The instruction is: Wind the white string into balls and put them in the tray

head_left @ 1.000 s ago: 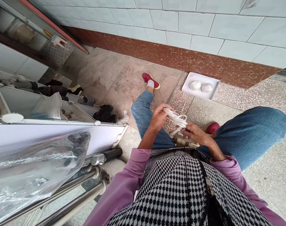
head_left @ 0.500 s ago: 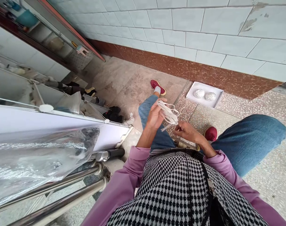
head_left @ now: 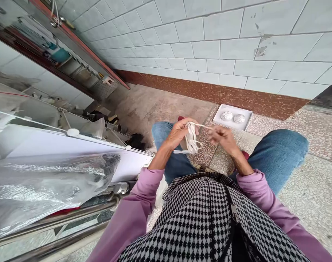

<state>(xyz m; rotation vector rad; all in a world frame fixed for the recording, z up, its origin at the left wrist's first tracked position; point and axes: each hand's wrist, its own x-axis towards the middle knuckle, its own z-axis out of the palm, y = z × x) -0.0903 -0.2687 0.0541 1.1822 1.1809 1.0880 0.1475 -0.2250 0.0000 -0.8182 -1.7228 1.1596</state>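
A looped bundle of white cord (head_left: pixel 192 140) hangs from my left hand (head_left: pixel 179 133), whose fingers are closed round its top. One strand runs taut across to my right hand (head_left: pixel 223 138), which pinches its end with the fingertips; that hand is slightly blurred. Loose loops dangle below my left hand, and one tail points left over the jeans. Both hands are above the floor between my knees.
A white box lid (head_left: pixel 234 125) with two silvery round balls lies on the floor by the tiled wall (head_left: pixel 179 54). To the left stands a white rack (head_left: pixel 94 145) with shoes, a plastic-wrapped item (head_left: pixel 53 182) and metal tubes (head_left: pixel 94 209).
My right hand has moved up and pulled a strand out straight from the bundle. The cord in my left hand now hangs downward. The view has shifted a little.
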